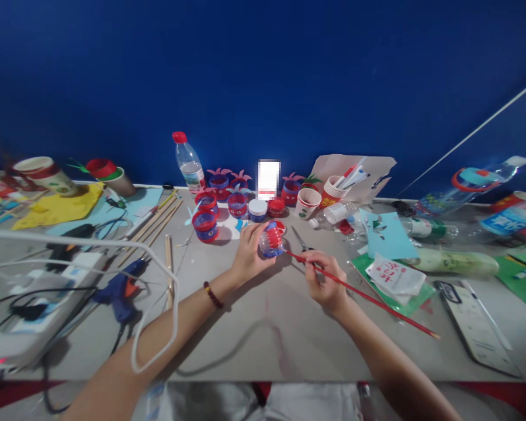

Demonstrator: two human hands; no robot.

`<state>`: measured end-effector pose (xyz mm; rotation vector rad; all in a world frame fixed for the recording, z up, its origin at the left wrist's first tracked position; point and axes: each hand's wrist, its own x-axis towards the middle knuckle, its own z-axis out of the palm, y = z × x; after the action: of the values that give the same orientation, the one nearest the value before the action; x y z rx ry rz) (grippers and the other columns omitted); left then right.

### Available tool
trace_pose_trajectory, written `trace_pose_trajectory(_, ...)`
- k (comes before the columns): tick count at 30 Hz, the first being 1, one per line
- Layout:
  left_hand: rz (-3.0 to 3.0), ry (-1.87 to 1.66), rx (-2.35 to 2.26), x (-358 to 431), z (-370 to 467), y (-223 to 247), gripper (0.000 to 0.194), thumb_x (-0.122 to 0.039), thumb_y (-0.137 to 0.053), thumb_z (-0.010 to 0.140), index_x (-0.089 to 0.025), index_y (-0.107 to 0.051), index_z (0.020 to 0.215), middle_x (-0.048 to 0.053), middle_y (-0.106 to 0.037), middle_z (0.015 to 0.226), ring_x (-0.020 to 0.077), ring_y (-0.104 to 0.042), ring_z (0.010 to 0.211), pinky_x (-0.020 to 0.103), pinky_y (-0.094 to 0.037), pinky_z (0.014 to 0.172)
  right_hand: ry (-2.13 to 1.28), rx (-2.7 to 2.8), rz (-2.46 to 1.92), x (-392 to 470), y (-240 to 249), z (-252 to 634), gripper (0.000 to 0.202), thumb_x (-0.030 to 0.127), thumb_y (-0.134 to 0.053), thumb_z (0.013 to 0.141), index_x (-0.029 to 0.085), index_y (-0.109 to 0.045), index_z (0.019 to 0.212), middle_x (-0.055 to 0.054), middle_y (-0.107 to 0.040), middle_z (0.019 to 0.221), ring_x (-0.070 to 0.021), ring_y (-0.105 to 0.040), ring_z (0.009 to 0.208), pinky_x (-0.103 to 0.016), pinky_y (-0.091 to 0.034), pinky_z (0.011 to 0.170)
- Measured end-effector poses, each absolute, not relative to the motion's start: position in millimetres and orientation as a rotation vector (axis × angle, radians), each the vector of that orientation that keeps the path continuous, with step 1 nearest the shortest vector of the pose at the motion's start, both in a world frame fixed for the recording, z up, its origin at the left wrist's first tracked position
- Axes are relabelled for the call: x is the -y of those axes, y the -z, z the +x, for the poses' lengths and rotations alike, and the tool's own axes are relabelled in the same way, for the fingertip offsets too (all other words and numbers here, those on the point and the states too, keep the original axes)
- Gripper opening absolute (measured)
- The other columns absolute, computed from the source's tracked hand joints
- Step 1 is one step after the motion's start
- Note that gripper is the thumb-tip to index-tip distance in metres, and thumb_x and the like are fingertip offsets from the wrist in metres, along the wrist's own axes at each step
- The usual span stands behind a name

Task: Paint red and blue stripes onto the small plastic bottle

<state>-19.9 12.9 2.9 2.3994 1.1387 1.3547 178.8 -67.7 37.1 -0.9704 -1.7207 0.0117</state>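
My left hand (251, 250) is closed around a cut-off clear plastic bottle bottom (272, 240), tilted, with red and blue paint on it. Between the fingers of my right hand (326, 280) is a long, thin red paintbrush (377, 303); its tip meets the bottle bottom's right side, and its shaft slants down to the right. Just behind the two hands are an open jar of red paint (276, 207) and a jar with a white top (258, 209). Scissors (298, 238) lie partly hidden behind my right hand. Painted cups with eyes (206, 227) stand to the left.
A blue glue gun (125, 289), a white power strip (39, 304) and loose cables lie at left, near wooden sticks (151, 225). An upright bottle (188, 164) stands behind. On the right are a paper cup (308, 203), plastic bottles (453, 262), blue paper (390, 234) and a phone (476, 327).
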Motion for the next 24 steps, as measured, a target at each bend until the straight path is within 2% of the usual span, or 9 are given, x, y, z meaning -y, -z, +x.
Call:
trace_pose_trajectory(17, 2.383, -1.336, -1.158, -14.0, -20.2, -2.7, 0.09, -0.023, -0.083, 0.066, -0.025, -0.037, 0.143, 0.012, -0.051, 0.13, 0.0326, -0.053, 0.122, 0.053, -0.044, 0.108, 0.023, 1.681, -1.018, 66.5, -40.0, 179.7, 0.02, 0.013, -0.053, 0.09, 0.027, -0.057, 0.104, -0.005, -0.074, 0.088, -0.0209, -0.075, 0.08, -0.036, -0.063, 0.07)
trace_pose_trajectory(21, 2.38, -1.35, -1.152, -13.8, -20.9, -2.2, 0.09, -0.024, -0.083, 0.065, -0.024, -0.038, 0.143, 0.013, -0.051, 0.131, 0.0325, -0.052, 0.124, 0.052, -0.045, 0.109, 0.092, 1.62, -1.026, 64.0, -38.2, 183.9, 0.016, 0.015, -0.055, 0.09, 0.026, -0.058, 0.101, -0.005, -0.074, 0.086, -0.0215, -0.075, 0.077, -0.035, -0.062, 0.067)
trace_pose_trajectory(24, 2.354, -1.367, -1.166, -14.2, -20.8, -0.8, 0.091, -0.025, -0.084, 0.065, -0.024, -0.038, 0.143, 0.013, -0.05, 0.132, 0.0326, -0.052, 0.125, 0.052, -0.045, 0.109, 0.007, 1.545, -1.022, 64.4, -36.9, 184.1, 0.01, 0.019, -0.055, 0.093, 0.025, -0.06, 0.099, -0.005, -0.074, 0.084, -0.0208, -0.075, 0.073, -0.035, -0.063, 0.066)
